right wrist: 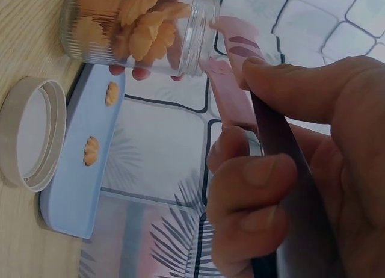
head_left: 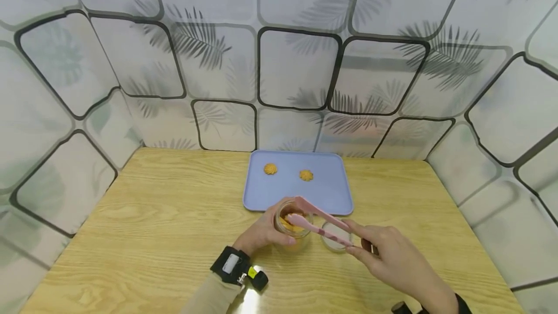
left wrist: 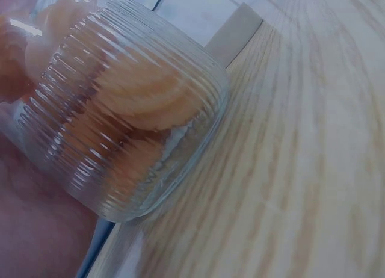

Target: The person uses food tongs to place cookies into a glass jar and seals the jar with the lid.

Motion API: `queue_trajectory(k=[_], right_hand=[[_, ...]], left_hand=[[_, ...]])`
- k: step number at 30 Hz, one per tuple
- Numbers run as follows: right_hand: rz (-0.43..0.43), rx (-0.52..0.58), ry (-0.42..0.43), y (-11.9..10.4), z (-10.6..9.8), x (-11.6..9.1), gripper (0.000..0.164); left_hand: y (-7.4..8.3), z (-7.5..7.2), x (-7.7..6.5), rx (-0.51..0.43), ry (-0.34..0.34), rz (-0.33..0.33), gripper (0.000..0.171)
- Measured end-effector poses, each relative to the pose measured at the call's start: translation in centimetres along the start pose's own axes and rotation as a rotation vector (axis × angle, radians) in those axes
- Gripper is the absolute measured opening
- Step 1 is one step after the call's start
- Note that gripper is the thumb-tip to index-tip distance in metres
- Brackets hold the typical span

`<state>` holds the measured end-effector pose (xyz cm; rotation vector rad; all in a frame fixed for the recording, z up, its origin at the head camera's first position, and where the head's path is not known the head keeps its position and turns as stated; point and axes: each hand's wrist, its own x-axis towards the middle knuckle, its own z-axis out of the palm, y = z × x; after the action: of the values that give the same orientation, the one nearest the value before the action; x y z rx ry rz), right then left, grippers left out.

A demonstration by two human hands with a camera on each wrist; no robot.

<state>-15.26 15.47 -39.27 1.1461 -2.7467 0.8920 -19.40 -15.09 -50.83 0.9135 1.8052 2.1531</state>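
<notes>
Left hand: grips glass jar of cookies
Right hand: holds pink tongs at jar mouth
Lid: jar's three o'clock
Tray: jar's twelve o'clock

A clear ribbed glass jar, open, mouth up, gripped by the left hand, holds golden ridged cookies; two more lie apart on a blue tray. Pink tongs slant over its rim, tips parted.

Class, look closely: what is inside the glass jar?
Several golden cookies lie inside the jar. Their full number is hidden, because they overlap and the left hand covers part of the jar.
</notes>
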Motion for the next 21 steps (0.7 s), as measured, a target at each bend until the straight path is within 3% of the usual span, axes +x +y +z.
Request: queue_trajectory(k=[6,11,17,21], right_hand=[[0.058,0.084,0.072,1.4,0.3,1.1,0.048],[0.135,0.005,0.123,3.4,0.6,3.3,0.051],[0.213,-0.112,0.085,6.4,1.5,6.4,0.053],[0.280,-0.118,0.031,8.2,2.5,7.9,0.057]], left_hand=[[-0.1,0.0,-0.1,-0.018,0.014,-0.010,0.080],[-0.1,0.1,0.0,-0.040,0.009,0.006,0.078],[0.1,0.1,0.0,-0.042,0.014,0.002,0.079],[0.0,0.1,0.0,-0.044,0.005,-0.002,0.081]])
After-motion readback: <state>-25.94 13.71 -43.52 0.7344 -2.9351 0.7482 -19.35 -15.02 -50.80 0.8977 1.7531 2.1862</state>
